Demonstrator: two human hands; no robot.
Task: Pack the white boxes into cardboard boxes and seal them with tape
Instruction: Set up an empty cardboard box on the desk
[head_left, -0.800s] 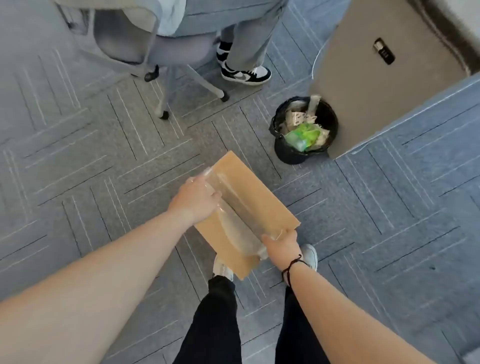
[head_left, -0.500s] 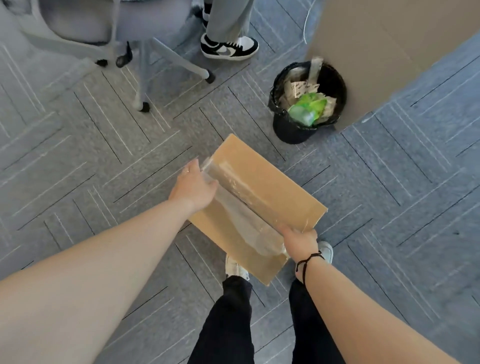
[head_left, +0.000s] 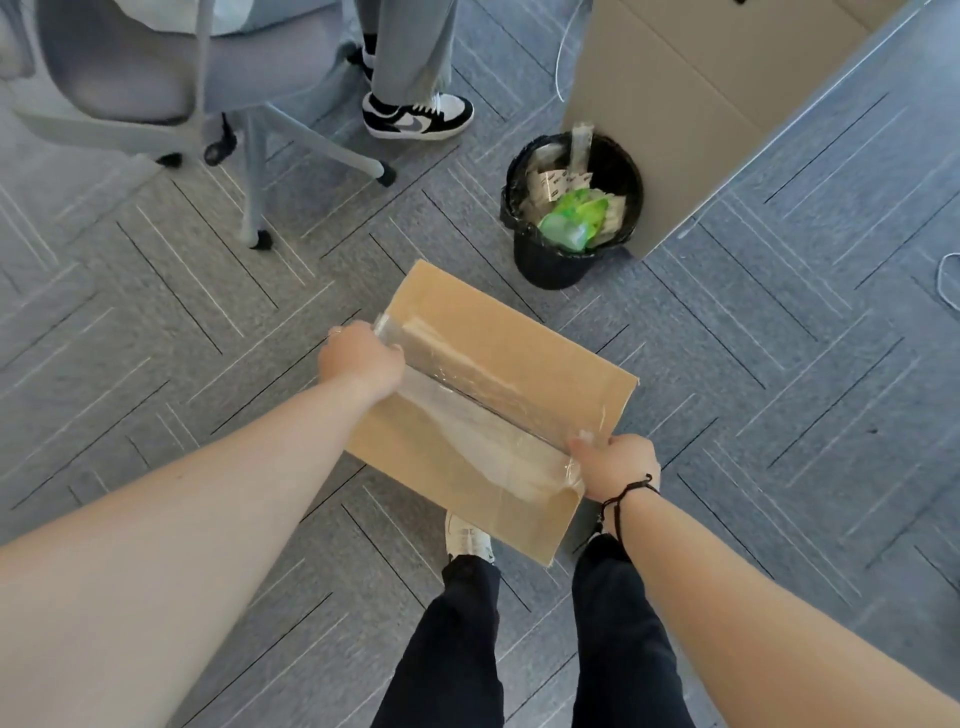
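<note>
Head view: a taped cardboard box (head_left: 498, 374) is held above the floor, left hand (head_left: 361, 358) gripping its far end, right hand (head_left: 615, 462) its near end, fingers curled. Sealing looks done; setting it down likely follows.

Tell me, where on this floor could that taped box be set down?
Bare carpet lies left of the cardboard box, below the office chair, and right of it past the black bin. It is crowded by the bin and leaning cardboard sheet.
</note>
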